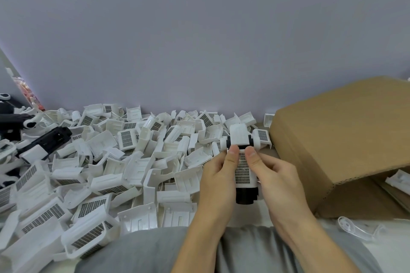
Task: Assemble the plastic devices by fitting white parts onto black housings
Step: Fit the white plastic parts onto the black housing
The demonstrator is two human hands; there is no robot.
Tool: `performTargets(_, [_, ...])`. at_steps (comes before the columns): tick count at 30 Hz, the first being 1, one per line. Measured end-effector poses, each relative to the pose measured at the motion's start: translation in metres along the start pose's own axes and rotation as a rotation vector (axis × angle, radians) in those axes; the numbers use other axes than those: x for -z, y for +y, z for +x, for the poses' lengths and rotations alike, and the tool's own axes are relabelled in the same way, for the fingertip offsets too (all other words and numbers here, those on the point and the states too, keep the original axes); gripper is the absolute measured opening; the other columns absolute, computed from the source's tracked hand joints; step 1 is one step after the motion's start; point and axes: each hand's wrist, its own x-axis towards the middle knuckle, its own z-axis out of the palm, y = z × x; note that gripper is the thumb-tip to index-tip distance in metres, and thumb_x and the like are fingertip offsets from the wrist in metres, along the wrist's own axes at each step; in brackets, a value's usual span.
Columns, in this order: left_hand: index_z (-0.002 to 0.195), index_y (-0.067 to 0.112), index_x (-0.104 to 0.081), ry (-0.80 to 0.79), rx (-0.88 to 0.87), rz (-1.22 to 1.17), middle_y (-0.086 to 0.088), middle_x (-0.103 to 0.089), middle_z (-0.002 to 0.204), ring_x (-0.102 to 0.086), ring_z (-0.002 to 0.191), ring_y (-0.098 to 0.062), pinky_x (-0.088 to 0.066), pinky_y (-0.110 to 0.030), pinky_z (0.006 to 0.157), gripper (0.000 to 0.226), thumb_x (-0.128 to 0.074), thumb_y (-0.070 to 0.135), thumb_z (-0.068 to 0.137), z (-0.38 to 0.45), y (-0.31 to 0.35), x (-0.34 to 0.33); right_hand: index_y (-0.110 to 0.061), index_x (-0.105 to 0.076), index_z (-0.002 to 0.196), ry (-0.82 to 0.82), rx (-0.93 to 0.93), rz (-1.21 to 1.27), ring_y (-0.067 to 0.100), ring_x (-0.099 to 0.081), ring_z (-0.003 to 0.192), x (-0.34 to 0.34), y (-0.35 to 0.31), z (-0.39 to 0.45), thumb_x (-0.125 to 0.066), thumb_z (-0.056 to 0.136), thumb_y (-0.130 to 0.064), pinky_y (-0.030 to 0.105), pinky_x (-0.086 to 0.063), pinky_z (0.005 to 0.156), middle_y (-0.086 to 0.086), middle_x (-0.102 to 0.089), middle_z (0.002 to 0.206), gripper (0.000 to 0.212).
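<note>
- Gripping one device (243, 168) from both sides: left hand (218, 175), right hand (274, 176), thumbs pressed on its white grille part, black housing end pointing toward the person
- Device held above grey lap (155, 248)
- Cardboard box (341, 139) just right
- White parts pile (115, 162) left, reaching wall (199, 40)
- Black housing (47, 137) far left on pile

Both your hands are on the device (243, 162): left hand (218, 175) and right hand (274, 175) grip its sides, thumbs pressing the white mesh part (242, 172) near its top. The black housing (245, 195) pokes out below. A heap of white parts (106, 162) spreads to your left, against the wall (199, 40). A cardboard box (343, 139) sits on your right.
</note>
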Motion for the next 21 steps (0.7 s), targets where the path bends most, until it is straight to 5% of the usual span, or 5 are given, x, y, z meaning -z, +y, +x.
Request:
performTargets(6, [0.076, 0.012, -0.076, 0.056, 0.030, 0.018, -0.003, -0.071, 0.066, -0.065, 0.058, -0.010, -0.048, -0.020, 0.049, 0.037, -0.054, 0.028, 0.102, 0.001, 0.003, 0.001, -0.015, -0.081, 0.074, 0.062, 0.018, -0.056, 0.018, -0.075, 0.068, -0.003, 0.006, 0.002, -0.067, 0.092, -0.030, 0.028, -0.057, 0.059, 0.005, -0.077, 0.073, 0.027])
performTargets(12, [0.073, 0.008, -0.077, 0.069, 0.018, -0.016, -0.009, -0.073, 0.071, -0.066, 0.064, -0.016, -0.049, -0.025, 0.054, 0.043, -0.058, 0.039, 0.097, 0.000, 0.004, 0.000, -0.021, -0.082, 0.075, 0.058, 0.024, -0.035, 0.020, -0.075, 0.069, -0.004, 0.009, 0.004, -0.070, 0.087, -0.043, 0.038, -0.061, 0.065, 0.004, -0.077, 0.072, 0.028])
performTargets(15, [0.077, 0.012, -0.079, 0.006, 0.050, -0.049, -0.004, -0.074, 0.070, -0.067, 0.059, -0.012, -0.046, -0.018, 0.045, 0.038, -0.060, 0.038, 0.096, -0.001, 0.003, -0.002, -0.023, -0.082, 0.077, 0.110, 0.017, 0.005, 0.024, -0.076, 0.076, -0.003, 0.014, 0.008, -0.068, 0.086, -0.049, 0.039, -0.061, 0.071, 0.004, -0.077, 0.075, 0.031])
performTargets(21, [0.091, 0.004, -0.079, 0.022, 0.074, -0.114, -0.013, -0.077, 0.085, -0.072, 0.076, -0.019, -0.057, -0.031, 0.069, 0.026, -0.065, 0.026, 0.095, 0.003, -0.002, 0.000, -0.013, -0.081, 0.090, -0.011, -0.061, 0.119, 0.034, -0.074, 0.092, 0.005, 0.019, 0.012, -0.065, 0.085, -0.044, 0.048, -0.060, 0.086, 0.015, -0.077, 0.090, 0.035])
